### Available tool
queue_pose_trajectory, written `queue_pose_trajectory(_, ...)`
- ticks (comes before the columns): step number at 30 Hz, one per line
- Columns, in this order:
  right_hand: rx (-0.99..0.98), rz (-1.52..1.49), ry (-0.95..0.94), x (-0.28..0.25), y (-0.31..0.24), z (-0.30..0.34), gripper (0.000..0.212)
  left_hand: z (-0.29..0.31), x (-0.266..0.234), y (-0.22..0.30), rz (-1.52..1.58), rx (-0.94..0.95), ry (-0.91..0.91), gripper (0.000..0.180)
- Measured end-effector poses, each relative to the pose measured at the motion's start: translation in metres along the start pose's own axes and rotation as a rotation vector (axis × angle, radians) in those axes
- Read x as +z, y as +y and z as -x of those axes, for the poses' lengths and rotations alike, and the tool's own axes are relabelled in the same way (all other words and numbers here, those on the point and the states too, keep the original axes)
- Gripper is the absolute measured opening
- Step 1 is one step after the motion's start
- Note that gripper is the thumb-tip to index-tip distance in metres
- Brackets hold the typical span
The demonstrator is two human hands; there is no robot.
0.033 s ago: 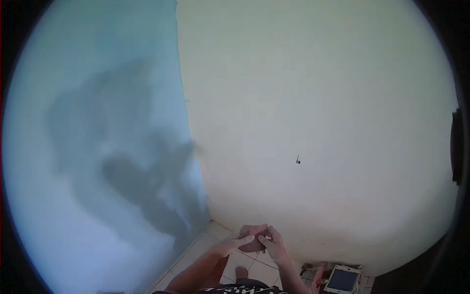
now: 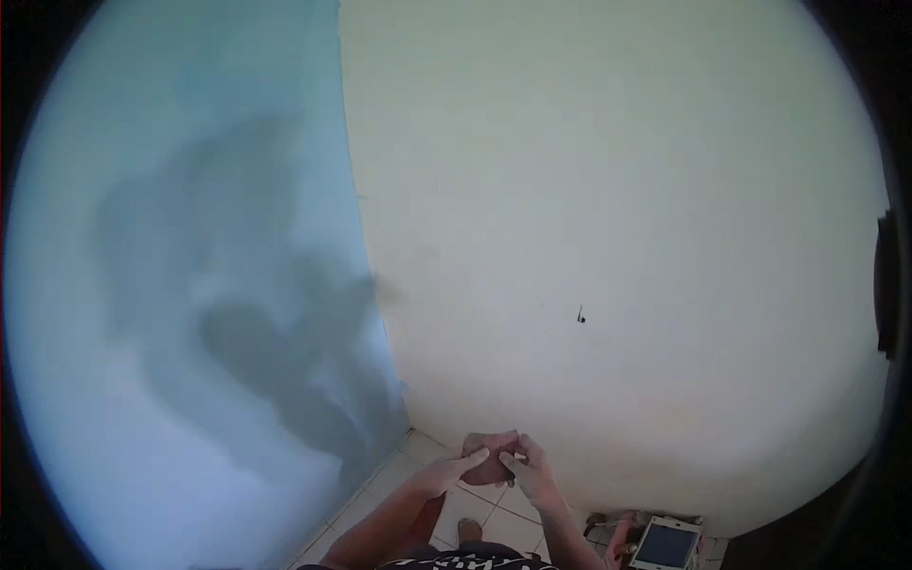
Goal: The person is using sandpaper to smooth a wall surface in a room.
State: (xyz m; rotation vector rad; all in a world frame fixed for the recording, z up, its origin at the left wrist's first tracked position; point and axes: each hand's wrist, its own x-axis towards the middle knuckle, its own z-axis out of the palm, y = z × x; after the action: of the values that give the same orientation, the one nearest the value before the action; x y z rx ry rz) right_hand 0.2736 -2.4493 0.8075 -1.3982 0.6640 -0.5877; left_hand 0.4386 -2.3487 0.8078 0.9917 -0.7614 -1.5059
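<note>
Low in the view, in front of the pale wall, both my hands hold a thin reddish-brown sheet (image 2: 489, 470), which looks like sandpaper. My left hand (image 2: 454, 469) grips its left side, thumb on top and pointing to the middle. On the other side my right hand (image 2: 534, 477) pinches the sheet's right edge, with its thumb bent over the face. The fingers beneath the sheet are mostly hidden. A paler part shows along its upper edge.
A blue wall (image 2: 114, 399) with my shadow meets the cream wall (image 2: 665, 190) at a corner. A small dark hook or nail (image 2: 581, 318) sticks out of the cream wall. White floor tiles (image 2: 513, 525) lie below. At lower right is a white-framed dark panel (image 2: 667, 544) beside small items.
The view has shifted very slightly. Both hands keep their hold on the sheet, with only a tiny shift of it.
</note>
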Motion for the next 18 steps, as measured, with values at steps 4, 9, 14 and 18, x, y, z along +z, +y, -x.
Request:
queue_pose_trajectory(4, -0.348, 0.368, 0.239, 0.006, -0.034, -0.068, 0.026, -0.054, -0.041, 0.009, -0.261, 0.247, 0.401, 0.052)
queue_pose_trajectory(9, -0.965, 1.136, 0.524, -0.015, -0.136, -0.164, 0.042, -0.092, -0.065, 0.104, -0.275, 0.548, 0.915, 0.045)
queue_pose_trajectory(14, -1.166, 1.173, 1.226, -0.082, -0.266, -0.196, 0.061, -0.114, -0.082, 0.157, -0.130, 0.717, 0.893, 0.041)
queue_pose_trajectory(18, -1.136, 1.276, 1.538, -0.108, -0.315, -0.193, 0.054, -0.141, -0.093, 0.200, -0.237, 0.793, 0.925, 0.045)
